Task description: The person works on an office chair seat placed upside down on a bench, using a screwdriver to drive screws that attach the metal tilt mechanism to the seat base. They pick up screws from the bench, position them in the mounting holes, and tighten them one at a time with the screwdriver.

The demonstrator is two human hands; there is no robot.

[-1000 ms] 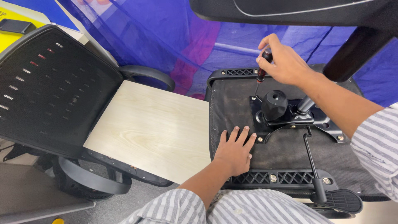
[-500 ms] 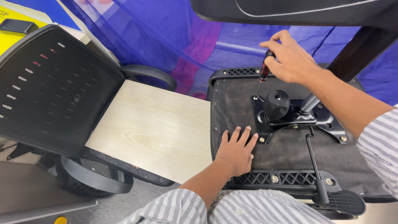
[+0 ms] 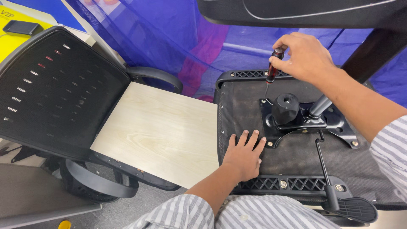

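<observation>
Black fabric covers the underside of the overturned office-chair seat, which fills the lower right of the frame, with a slotted plastic rim along its near and far edges. Left of it, in the centre, lies a pale wood-grain rectangular board, its right edge touching the seat. A black mesh chair backrest leans across the upper left, overlapping the board's left end. Bolted to the seat is a black metal tilt-mechanism plate with a round socket knob at its middle and a thin lever running down to a flat black paddle at the lower right.

Flat on the seat fabric, just left of the plate, rests the left hand, its fingers spread and holding nothing. At upper centre-right the right hand has its fingers closed around the dark red and black handle of a small screwdriver, which stands nearly upright with its tip at the plate's upper-left corner.

In the far upper-left corner, a yellow sheet with a printed label lies under a small dark phone.
</observation>
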